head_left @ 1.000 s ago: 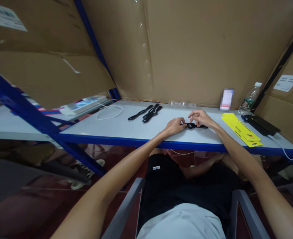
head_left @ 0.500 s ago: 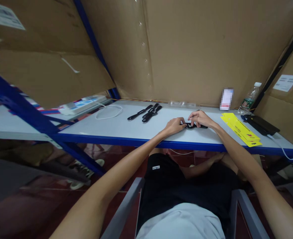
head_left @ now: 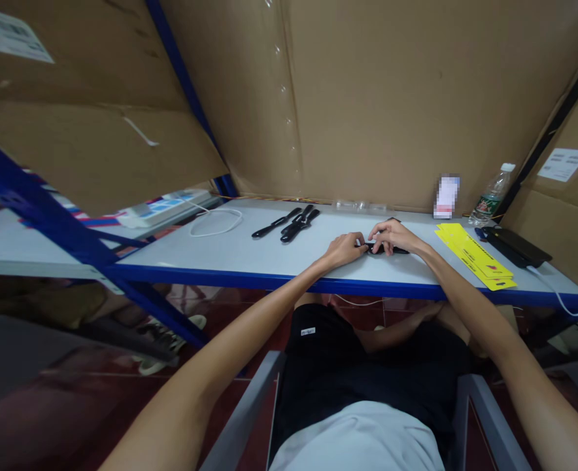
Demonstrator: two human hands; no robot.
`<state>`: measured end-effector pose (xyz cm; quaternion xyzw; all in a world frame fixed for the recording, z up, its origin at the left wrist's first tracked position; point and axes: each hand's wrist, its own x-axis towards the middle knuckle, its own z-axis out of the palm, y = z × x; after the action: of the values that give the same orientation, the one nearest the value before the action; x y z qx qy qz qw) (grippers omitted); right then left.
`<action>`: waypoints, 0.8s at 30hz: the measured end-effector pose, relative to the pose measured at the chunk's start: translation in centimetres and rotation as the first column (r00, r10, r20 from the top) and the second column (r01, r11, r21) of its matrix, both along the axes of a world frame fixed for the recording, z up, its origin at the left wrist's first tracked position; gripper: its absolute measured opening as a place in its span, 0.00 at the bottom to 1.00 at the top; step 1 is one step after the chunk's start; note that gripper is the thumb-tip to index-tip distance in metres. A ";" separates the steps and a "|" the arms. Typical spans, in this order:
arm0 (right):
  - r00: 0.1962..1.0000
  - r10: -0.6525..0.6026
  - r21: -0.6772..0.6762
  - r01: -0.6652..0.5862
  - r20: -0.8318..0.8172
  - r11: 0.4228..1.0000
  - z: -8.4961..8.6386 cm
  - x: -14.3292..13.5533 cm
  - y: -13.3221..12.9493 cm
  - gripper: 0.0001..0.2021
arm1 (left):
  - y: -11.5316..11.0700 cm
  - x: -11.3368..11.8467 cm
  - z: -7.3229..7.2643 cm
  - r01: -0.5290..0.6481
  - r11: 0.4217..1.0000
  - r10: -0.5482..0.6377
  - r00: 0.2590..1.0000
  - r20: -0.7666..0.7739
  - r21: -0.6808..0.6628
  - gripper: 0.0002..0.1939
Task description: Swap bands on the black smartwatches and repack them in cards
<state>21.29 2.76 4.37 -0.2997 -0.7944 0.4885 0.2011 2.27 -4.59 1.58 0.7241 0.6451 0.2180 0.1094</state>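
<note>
A long, slim black item [head_left: 399, 250] lies low over the table [head_left: 250, 258], near its front edge; its exact kind is too small to tell. My left hand [head_left: 345, 249] is closed, thumb and fingers pinching the item's left end. Over its middle my right hand [head_left: 391, 234] arches, fingers bent and the fingertips gripping it from above, so much of it is hidden. To the left lie several similar glossy black long-handled pieces: a single one [head_left: 275, 223] and a crossed pile [head_left: 299, 226].
Yellow printed cards [head_left: 475, 255] lie right of my hands. Beyond them are a black case [head_left: 517, 246] with a white cable, a water bottle [head_left: 488, 199] and an upright phone [head_left: 446, 196]. A white cable [head_left: 215, 232] loops left, near a power strip [head_left: 171, 208]. Cardboard walls [head_left: 367, 98] enclose the table.
My right hand's fingers have shifted slightly left and down onto the black item, covering more of its middle. My left hand keeps its place.
</note>
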 end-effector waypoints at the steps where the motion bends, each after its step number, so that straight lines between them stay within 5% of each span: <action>1: 1.000 0.004 -0.002 -0.004 0.001 1.000 0.0 0.0 0.0 0.07 | 0.0 0.0 0.0 -0.001 1.000 0.001 1.000 0.000 0.000 0.13; 7: 0.990 -0.081 0.098 0.093 -0.117 0.991 -0.2 0.0 0.5 0.06 | 0.1 0.0 -0.1 -0.016 1.000 0.016 1.000 0.010 -0.002 0.13; 13: 0.994 -0.096 0.180 0.105 -0.057 0.978 -0.9 0.0 1.0 0.06 | 0.2 -0.1 -0.3 -0.005 1.000 0.004 1.000 0.024 0.004 0.13; 24: 0.994 -0.109 0.069 0.109 -0.007 0.992 -0.6 -0.2 0.7 0.06 | 0.4 -0.2 -0.6 0.000 1.000 -0.001 0.999 0.033 0.012 0.12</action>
<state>21.07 3.46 3.72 -0.3345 -0.7930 0.4497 0.2390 2.08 -4.17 1.00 0.7212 0.6417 0.2337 0.1160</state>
